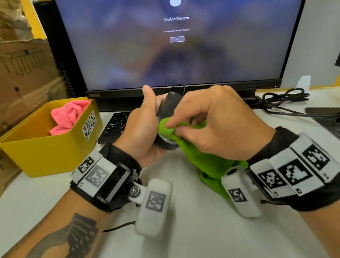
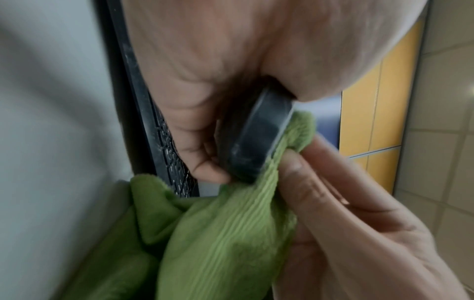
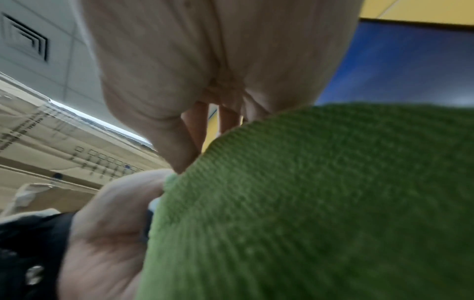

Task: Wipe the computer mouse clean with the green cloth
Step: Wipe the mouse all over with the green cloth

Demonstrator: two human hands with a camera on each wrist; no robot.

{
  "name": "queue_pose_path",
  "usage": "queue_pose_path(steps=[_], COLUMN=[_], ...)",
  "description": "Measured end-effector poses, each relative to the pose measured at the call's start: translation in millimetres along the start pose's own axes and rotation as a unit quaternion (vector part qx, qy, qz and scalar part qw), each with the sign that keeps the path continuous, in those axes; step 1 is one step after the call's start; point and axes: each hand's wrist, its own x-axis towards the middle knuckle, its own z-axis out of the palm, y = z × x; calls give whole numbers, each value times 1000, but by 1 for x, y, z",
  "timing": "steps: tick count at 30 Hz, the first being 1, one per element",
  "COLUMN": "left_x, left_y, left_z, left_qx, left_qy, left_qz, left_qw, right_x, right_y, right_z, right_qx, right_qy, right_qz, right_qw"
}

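Note:
A black computer mouse (image 1: 168,106) is lifted off the desk in front of the monitor, and my left hand (image 1: 145,128) grips it with fingers curled round its body. In the left wrist view the mouse (image 2: 259,140) stands on edge between thumb and fingers. My right hand (image 1: 211,124) pinches the green cloth (image 1: 205,162) and presses a fold of it against the mouse's near side. The cloth (image 2: 225,239) hangs down to the desk. The right wrist view is mostly filled by the cloth (image 3: 320,203), which hides the mouse.
A yellow bin (image 1: 35,150) labelled waste basket holds a pink cloth (image 1: 69,117) at the left. A black keyboard (image 1: 114,126) lies behind my left hand, under the monitor (image 1: 179,37). Black cables (image 1: 283,98) coil at the right. Cardboard boxes (image 1: 14,79) stand far left.

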Motion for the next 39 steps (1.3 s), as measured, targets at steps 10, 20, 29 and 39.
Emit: queue_pose_path(steps=[10,20,29,39], left_x=[1,4,4,-4], left_y=[-5,-5,0,1], left_z=[5,0,-1,6], left_qx=[20,-43,-116,-155], left_qy=[-9,-7,16,-15], left_qz=[-10,-30,-71,-95], left_qw=[1000,999,991,983], right_x=[2,0,0,2], right_y=[5,11,-4,-9], right_z=[-6,-8,0,4], right_qx=[-34,-20,13,44], right_qy=[61,18,-44,38], right_qz=[24,36,-8,7], right_qw=[997,999,999,998])
